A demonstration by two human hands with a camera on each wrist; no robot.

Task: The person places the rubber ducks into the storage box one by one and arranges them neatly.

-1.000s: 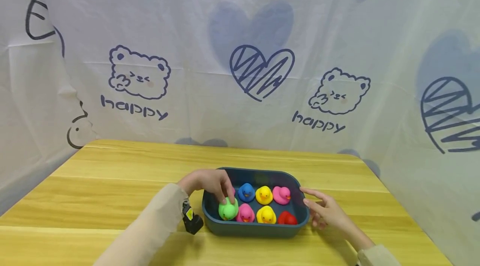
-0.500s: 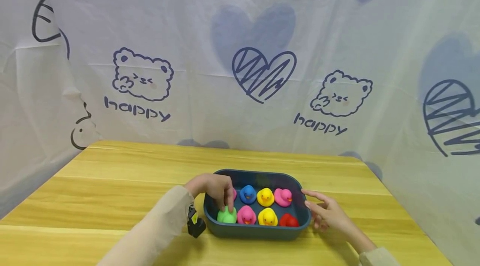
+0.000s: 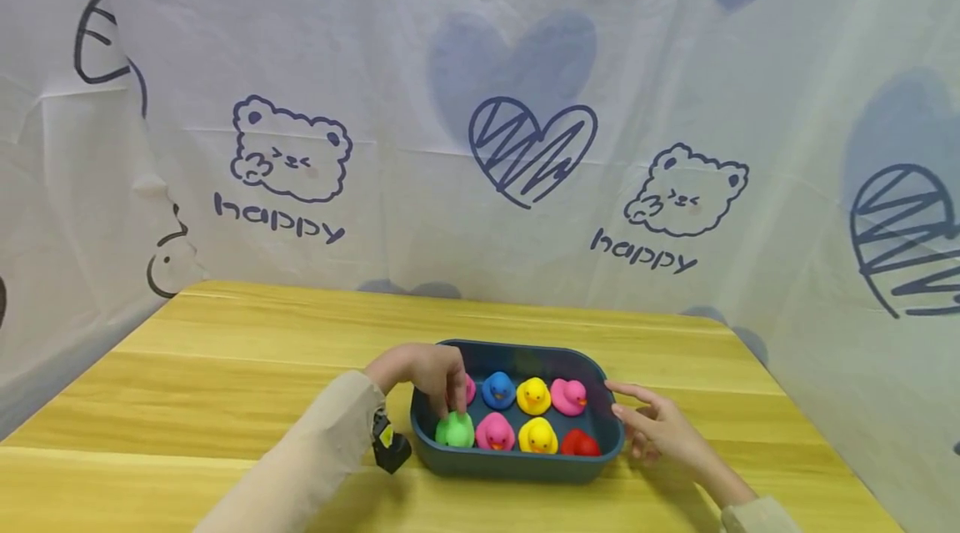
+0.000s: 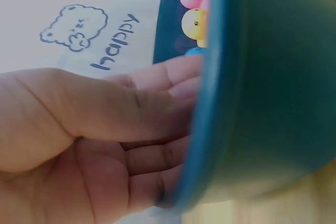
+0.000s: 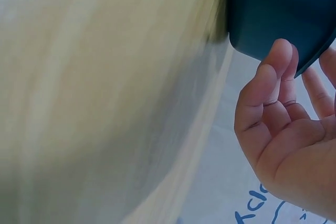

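Observation:
A dark teal box on the table contains several rubber ducks. My left hand reaches over its left end and pinches the top of a green rubber duck in the front left corner. The box wall hides those fingertips and that duck in the left wrist view. Beside the green duck, along the front, sit a pink duck, a yellow duck and a red duck. At the box's right end, my right hand touches the rim and outer wall with extended index finger and thumb, other fingers loosely bent.
The back row shows a blue duck, a yellow duck, a pink duck and another pink duck partly behind my left hand. The wooden table meets a printed cloth behind and at the sides.
My left hand has lowered the green duck slightly into the front left corner; its face tipped down along the way. The right hand keeps its place at the rim. The head view shifts slightly.

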